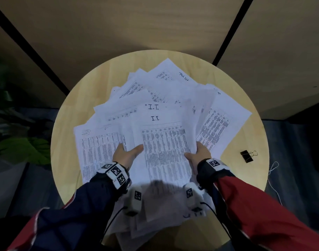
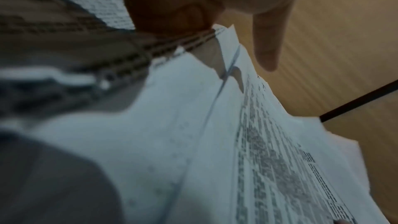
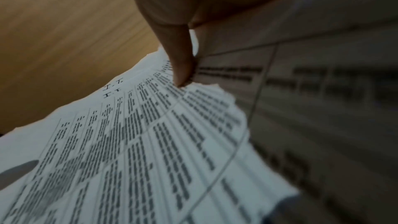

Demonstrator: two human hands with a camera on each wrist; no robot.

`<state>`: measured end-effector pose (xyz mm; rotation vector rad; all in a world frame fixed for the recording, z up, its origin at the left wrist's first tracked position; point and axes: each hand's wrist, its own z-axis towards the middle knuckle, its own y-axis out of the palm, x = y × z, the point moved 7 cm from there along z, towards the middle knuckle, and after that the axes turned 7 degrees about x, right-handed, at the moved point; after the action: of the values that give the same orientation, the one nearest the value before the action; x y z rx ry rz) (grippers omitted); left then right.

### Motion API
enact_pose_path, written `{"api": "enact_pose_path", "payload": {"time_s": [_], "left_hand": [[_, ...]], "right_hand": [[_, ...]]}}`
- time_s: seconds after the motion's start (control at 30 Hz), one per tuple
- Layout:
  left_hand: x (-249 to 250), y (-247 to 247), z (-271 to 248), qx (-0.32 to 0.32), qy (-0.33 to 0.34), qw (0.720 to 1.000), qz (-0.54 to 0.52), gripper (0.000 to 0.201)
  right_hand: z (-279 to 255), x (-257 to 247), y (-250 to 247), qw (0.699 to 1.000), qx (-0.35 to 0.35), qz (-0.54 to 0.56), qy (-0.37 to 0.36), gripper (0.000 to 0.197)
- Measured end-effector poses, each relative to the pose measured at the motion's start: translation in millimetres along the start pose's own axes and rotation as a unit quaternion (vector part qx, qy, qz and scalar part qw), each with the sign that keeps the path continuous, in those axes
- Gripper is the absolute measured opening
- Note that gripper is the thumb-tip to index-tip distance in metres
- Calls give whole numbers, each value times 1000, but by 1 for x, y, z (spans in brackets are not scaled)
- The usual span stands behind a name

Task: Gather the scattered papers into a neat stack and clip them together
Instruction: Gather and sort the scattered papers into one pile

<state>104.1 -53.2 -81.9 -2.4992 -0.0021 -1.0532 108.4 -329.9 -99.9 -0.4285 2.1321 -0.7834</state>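
Several printed white papers [image 1: 164, 138] lie fanned and overlapping on a round wooden table [image 1: 77, 105]. My left hand [image 1: 128, 153] holds the left edge of the middle sheets, thumb on top and fingers tucked under. My right hand [image 1: 196, 153] holds their right edge the same way. In the left wrist view my left hand [image 2: 189, 16] pinches the papers [image 2: 193, 142] with one finger hanging free. The right wrist view has my right hand [image 3: 183, 69] pressing a digit onto the printed sheets [image 3: 129, 142]. A black binder clip [image 1: 247, 156] lies on the table, to the right of my right hand.
Loose sheets hang over the table's near edge between my wrists. A white cord [image 1: 273, 168] trails off the table's right rim. A green plant [image 1: 24, 149] stands on the floor to the left. Wooden wall panels rise behind the table.
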Motion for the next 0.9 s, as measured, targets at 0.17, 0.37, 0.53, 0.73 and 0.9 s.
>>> {"api": "enact_pose_path", "payload": {"time_s": [0.17, 0.37, 0.53, 0.73, 0.9], "left_hand": [[-12, 2, -3, -41, -5, 999, -25, 42], [-24, -9, 4, -33, -19, 996, -83, 18], [-12, -14, 1, -35, 44, 991, -120, 35], [-25, -84, 22, 195, 46, 972, 125, 78], [-28, -61, 11, 133, 9, 973, 187, 79]], "right_hand": [[-14, -9, -1, 994, 10, -85, -70, 54], [-24, -22, -20, 987, 108, 104, -54, 95], [-33, -22, -6, 979, -59, 188, 47, 60], [-26, -16, -17, 992, -36, 112, 51, 31], [-39, -35, 10, 992, -45, 113, 29, 17]]}}
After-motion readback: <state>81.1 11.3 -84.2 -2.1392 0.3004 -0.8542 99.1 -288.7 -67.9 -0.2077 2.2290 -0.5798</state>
